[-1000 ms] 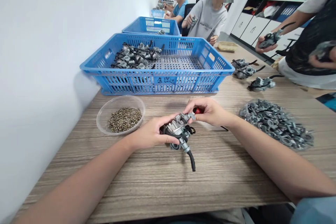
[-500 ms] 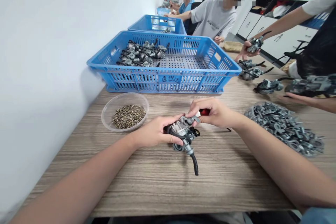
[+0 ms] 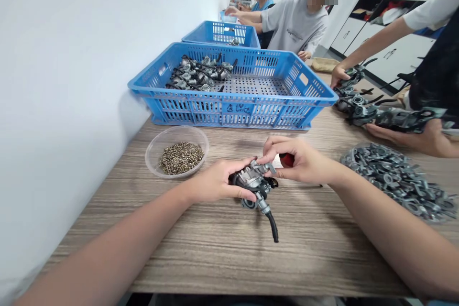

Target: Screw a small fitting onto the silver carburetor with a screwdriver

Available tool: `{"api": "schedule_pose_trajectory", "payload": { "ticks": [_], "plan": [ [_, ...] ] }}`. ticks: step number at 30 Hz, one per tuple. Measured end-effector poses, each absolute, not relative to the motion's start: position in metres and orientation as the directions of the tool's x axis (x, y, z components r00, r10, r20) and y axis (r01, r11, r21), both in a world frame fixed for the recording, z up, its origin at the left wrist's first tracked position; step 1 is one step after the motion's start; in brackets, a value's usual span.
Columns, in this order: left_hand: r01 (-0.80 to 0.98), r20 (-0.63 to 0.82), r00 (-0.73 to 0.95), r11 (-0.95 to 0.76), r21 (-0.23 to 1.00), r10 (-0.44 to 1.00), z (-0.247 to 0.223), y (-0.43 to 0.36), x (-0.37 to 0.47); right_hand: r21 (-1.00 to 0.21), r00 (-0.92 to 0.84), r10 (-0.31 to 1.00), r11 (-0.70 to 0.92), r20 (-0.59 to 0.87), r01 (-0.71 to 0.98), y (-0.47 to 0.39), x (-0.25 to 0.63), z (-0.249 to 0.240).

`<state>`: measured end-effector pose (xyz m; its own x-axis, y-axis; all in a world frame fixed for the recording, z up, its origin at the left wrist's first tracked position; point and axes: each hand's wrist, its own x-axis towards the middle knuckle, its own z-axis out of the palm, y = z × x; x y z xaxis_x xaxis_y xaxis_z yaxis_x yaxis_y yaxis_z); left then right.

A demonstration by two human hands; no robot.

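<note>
The left hand (image 3: 215,180) wraps its thumb and fingers around a carburetor-like metal part (image 3: 256,181), which it holds just above the wood-grain table (image 3: 201,258), a black hose (image 3: 273,227) pointing down toward the near edge. The right hand (image 3: 299,160) pinches a small grey lever (image 3: 268,168) at the part's upper right between thumb and forefinger. A red object (image 3: 287,159) shows behind the right hand, mostly hidden. Left of the hands, a clear bowl (image 3: 152,157) holds brass-coloured screws (image 3: 182,158); to the right lies a heap of grey metal pieces (image 3: 398,179). Beyond the hands stands a blue crate (image 3: 201,115) with similar carburetors (image 3: 204,74) at its left, and a 2nd crate (image 3: 190,37) behind. At right, a co-worker (image 3: 439,64) handles more carburetors; 2 other people sit farther back.
</note>
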<state>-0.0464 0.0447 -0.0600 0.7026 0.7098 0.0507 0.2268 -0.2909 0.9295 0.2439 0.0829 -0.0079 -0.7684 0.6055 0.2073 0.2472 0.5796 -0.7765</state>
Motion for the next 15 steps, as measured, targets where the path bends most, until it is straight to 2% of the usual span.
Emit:
{"api": "schedule_pose_trajectory", "payload": {
  "ticks": [7, 15],
  "plan": [
    [0.241, 0.188, 0.641, -0.429, 0.871, 0.744, -0.065, 0.046, -0.047, -0.740, -0.706, 0.644, 0.622, 0.296, 0.256, 0.079, 0.240, -0.016],
    [0.240, 0.223, 0.616, -0.450, 0.860, 0.756, -0.073, 0.044, -0.047, -0.694, -0.709, 0.615, 0.676, 0.346, 0.247, 0.081, 0.239, -0.016]
  ]
}}
